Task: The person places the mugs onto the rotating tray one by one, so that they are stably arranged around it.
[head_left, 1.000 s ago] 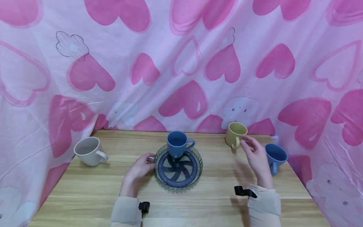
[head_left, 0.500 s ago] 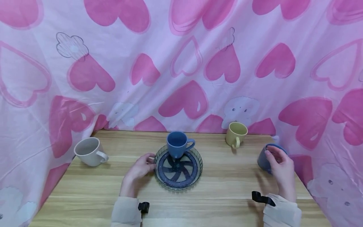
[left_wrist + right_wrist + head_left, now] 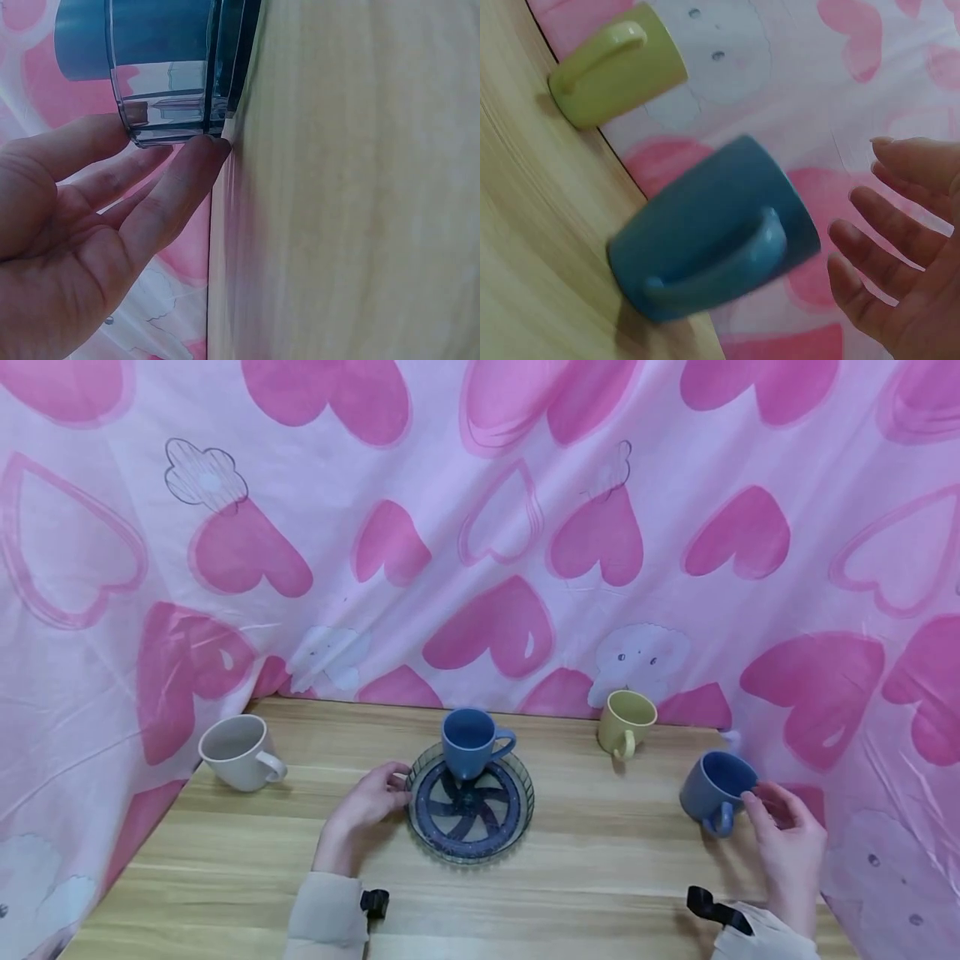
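A glass dish point(image 3: 527, 810) sits on the bench just to the right of the left hand point(image 3: 367, 799), within its fingertips' touch and well to the left of the right hand point(image 3: 789, 837). The dish has a clear ribbed wall, and a dark blue ring point(image 3: 513, 817) with curved spokes shows across its bottom. A blue mug point(image 3: 463, 760) stands upright in the far part of the dish, between the two hands and a little farther off than the left one, its handle pointing toward the right hand's side.

The left hand is loosely spread, its fingertips resting against the dish's outer wall without closing round it. The right hand is relaxed with fingers apart and holds nothing; the right wrist view shows a gap between it and a second blue mug point(image 3: 705, 793), upright on the bench just to its left, handle turned to the near side.

Beyond that hand and farther left stands a yellow mug point(image 3: 618, 727), its handle also facing near. A grey mug point(image 3: 234, 758) stands to the left of the left hand and slightly beyond it, handle turned toward that hand.

Pale sleeves point(image 3: 326, 914) cover both forearms. The bench point(image 3: 570, 902) is wood-grained; past the hands hangs a pink heart-patterned cloth point(image 3: 337, 468).
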`<move>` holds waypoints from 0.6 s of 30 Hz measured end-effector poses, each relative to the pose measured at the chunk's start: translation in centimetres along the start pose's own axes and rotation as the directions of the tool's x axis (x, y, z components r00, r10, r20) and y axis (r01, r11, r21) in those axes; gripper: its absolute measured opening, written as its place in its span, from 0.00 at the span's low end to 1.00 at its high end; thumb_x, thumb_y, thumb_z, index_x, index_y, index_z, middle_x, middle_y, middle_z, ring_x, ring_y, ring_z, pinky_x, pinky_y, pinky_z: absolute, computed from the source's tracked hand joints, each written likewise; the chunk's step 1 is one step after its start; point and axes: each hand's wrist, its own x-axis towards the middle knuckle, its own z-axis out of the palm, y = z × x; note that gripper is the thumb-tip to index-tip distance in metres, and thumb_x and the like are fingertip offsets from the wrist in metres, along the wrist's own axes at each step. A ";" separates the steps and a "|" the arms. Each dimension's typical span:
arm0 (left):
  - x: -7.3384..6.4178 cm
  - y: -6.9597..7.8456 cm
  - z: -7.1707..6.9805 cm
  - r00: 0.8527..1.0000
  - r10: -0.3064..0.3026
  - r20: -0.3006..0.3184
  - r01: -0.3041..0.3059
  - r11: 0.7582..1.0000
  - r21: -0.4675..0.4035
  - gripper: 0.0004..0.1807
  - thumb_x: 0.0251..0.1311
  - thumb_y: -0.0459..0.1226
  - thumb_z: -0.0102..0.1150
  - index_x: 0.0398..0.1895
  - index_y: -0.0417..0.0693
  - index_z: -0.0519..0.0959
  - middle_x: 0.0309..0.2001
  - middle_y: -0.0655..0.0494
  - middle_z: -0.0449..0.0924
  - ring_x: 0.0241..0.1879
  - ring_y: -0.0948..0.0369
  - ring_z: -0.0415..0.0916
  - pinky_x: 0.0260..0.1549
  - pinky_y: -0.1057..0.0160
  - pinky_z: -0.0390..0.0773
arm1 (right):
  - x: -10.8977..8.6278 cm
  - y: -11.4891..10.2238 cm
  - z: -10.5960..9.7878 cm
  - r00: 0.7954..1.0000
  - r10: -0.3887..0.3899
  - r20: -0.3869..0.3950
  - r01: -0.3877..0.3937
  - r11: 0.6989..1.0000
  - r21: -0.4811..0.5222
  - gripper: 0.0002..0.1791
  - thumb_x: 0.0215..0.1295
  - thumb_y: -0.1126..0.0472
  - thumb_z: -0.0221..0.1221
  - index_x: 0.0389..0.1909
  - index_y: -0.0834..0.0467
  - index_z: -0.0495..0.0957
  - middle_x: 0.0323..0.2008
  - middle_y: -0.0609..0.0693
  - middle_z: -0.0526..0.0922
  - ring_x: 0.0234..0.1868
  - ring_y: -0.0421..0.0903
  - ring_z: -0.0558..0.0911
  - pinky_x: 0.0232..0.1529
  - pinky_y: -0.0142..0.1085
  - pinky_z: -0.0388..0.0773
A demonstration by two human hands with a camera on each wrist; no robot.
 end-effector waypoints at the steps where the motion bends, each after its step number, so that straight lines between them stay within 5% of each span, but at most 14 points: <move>1: 0.0 0.0 0.0 1.000 -0.004 -0.002 0.004 1.000 -0.001 0.21 0.61 0.26 0.59 0.59 0.33 0.72 0.45 0.43 0.78 0.43 0.53 0.77 0.44 0.53 0.80 | 0.0 0.2 -0.3 1.000 0.005 -0.009 -0.005 1.000 -0.003 0.18 0.59 0.67 0.67 0.51 0.65 0.81 0.33 0.33 0.82 0.32 0.29 0.78 0.32 0.15 0.72; 9: 0.3 -0.1 -0.1 1.000 -0.008 0.004 0.008 1.000 -0.005 0.22 0.61 0.26 0.59 0.59 0.35 0.72 0.45 0.44 0.78 0.43 0.54 0.76 0.44 0.53 0.80 | 0.1 1.5 -2.7 0.986 0.168 0.001 -0.168 0.986 -0.019 0.10 0.59 0.64 0.69 0.41 0.52 0.82 0.25 0.33 0.79 0.21 0.31 0.76 0.22 0.19 0.73; 13: 0.3 -0.2 -0.1 1.000 -0.010 0.014 0.010 1.000 -0.013 0.23 0.61 0.26 0.59 0.60 0.34 0.71 0.44 0.44 0.77 0.41 0.54 0.76 0.40 0.55 0.80 | 0.0 2.4 -3.2 0.975 0.214 0.064 -0.218 0.974 0.062 0.12 0.59 0.67 0.67 0.34 0.44 0.81 0.23 0.34 0.80 0.20 0.31 0.78 0.20 0.21 0.74; 18: 0.2 -0.3 -0.1 1.000 -0.015 0.008 0.015 1.000 -0.020 0.22 0.61 0.27 0.59 0.60 0.35 0.72 0.45 0.45 0.77 0.42 0.54 0.76 0.43 0.54 0.80 | -0.3 3.2 -3.4 0.957 0.237 0.169 -0.260 0.957 0.132 0.09 0.61 0.64 0.66 0.37 0.47 0.80 0.24 0.36 0.82 0.23 0.32 0.80 0.22 0.23 0.76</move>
